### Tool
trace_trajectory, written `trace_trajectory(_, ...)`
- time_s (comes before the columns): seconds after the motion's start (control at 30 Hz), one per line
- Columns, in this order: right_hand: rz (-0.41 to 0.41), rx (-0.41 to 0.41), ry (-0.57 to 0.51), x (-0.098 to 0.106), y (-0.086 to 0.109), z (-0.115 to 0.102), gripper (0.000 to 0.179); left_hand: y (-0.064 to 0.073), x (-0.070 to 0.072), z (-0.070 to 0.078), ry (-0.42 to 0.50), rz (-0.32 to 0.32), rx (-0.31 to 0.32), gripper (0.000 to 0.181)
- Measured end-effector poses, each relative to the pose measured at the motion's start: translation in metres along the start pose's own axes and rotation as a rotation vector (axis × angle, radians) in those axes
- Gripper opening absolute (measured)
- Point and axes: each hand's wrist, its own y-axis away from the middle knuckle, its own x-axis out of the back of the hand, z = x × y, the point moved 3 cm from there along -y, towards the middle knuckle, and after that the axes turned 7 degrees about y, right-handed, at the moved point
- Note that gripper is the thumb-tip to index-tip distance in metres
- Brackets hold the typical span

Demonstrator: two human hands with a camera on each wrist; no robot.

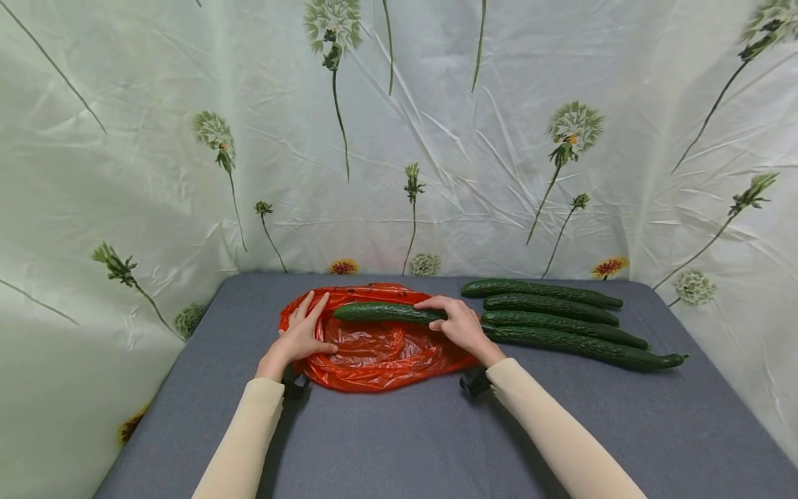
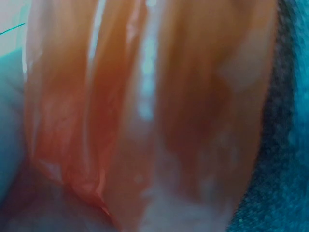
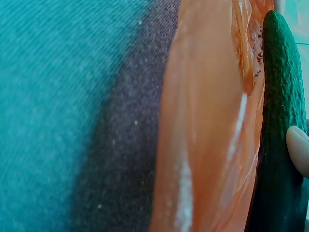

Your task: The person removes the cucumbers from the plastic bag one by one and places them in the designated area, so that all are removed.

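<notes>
A red plastic bag (image 1: 368, 367) lies spread on the grey table, its mouth facing up. On its left side rests my left hand (image 1: 300, 338), fingers straight and spread, thumb reaching over the bag's inside. Crinkled film fills the left wrist view, where the bag (image 2: 193, 116) hides most of that hand. My right hand (image 1: 458, 324) grips a long dark green cucumber (image 1: 380, 312) near its right end. The cucumber lies sideways over the bag's opening, its free end towards my left hand. In the right wrist view a thumb (image 3: 298, 150) presses the bumpy cucumber (image 3: 280, 87) beside the orange-looking film.
Several more cucumbers (image 1: 561, 319) lie side by side at the back right, close beyond my right hand. The grey table (image 1: 386, 443) runs back to a pale curtain (image 1: 374, 208) printed with dandelions. Black wrist devices (image 1: 475, 381) sit under both wrists.
</notes>
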Motion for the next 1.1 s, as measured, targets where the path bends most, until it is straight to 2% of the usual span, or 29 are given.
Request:
trace_trajectory(0.47, 0.002, 0.001, -0.025, 0.008, 0.007, 0.004, 0.042, 0.000, -0.002, -0.004, -0.012, 0.008, 0.004, 0.106)
trace_trajectory(1.1, 0.011, 0.002, -0.060, 0.021, 0.018, 0.014, 0.041, 0.004, 0.003, -0.007, -0.049, 0.010, 0.017, 0.105)
